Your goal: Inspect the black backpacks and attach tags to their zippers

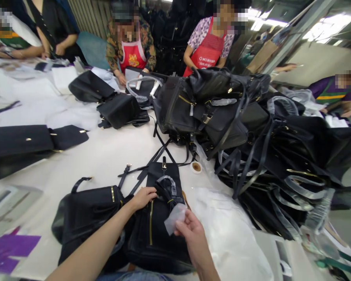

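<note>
White tabletop (111, 146) fills a busy workroom, with heaps of black bags (175, 105) along its far side and more at the right. Across it, one person (130, 43) wears a camouflage-patterned top under a red apron, and another person (207, 43) wears a flowered top and a red apron. Other people sit or stand at the far left and at the right edge.

Nearest the camera, at the lower center, a black backpack (163, 238) lies with its flap (160, 173) folded outward, away from the wearer. A gold zipper (151, 222) runs down its front, and a carrying handle (172, 183) wrapped in clear plastic curves near the top. The left hand (144, 197) reaches in from the lower left and touches the backpack near its opening, fingers bent and close to one another; whether they grip the material cannot be told. The right hand (191, 230) pinches a small translucent sheet (174, 219) between thumb and fingers, above the right side of the backpack.

Just left of the backpack lies a second black bag (90, 214). Beyond the flap, thin black straps (160, 153) cross on the tabletop, near a small round roll (196, 167) with a brown center. White plastic (225, 230) spreads to the right of the right hand, and a flat purple piece (14, 249) lies at the lower left.
</note>
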A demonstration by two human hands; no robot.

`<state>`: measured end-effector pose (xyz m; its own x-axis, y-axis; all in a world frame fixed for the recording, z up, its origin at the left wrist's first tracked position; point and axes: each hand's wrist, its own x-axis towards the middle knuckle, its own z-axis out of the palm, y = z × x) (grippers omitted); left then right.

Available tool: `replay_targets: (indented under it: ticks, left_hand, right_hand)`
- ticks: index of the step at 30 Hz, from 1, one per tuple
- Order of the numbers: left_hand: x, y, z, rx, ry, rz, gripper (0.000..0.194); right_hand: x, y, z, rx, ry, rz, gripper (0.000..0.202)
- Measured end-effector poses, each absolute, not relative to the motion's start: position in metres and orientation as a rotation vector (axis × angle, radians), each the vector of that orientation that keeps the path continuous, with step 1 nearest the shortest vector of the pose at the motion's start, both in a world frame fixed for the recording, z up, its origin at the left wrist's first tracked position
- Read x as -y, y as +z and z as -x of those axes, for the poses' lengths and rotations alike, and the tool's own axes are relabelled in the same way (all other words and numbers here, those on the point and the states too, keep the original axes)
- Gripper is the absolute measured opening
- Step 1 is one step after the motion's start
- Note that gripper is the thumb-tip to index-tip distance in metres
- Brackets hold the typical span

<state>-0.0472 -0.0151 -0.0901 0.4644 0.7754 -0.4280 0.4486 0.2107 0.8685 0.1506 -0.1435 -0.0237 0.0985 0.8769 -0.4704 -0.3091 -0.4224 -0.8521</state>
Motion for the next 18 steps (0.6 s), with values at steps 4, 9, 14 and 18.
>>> replay_targets:
  ticks: [4, 9, 14, 18]
  left_hand:
    - [0.014, -0.101, 0.054, -1.163, 0.323, -1.309, 0.017]
    - [0.012, -0.113, 0.055, -1.188, 0.317, -1.215, 0.012]
    - [0.011, -0.111, 0.056, -1.139, 0.227, -1.202, 0.017]
    - [0.013, -0.102, 0.053, -1.160, 0.236, -1.312, 0.014]
  right_hand:
    - [0.101, -0.051, -0.108, 0.662, 1.716, 1.408, 0.036]
    - [0.082, -0.078, -0.103, 0.738, 1.756, 1.549, 0.022]
    - [0.080, -0.086, -0.113, 0.730, 1.746, 1.657, 0.018]
    - [0.075, -0.091, -0.107, 0.724, 1.713, 1.683, 0.016]
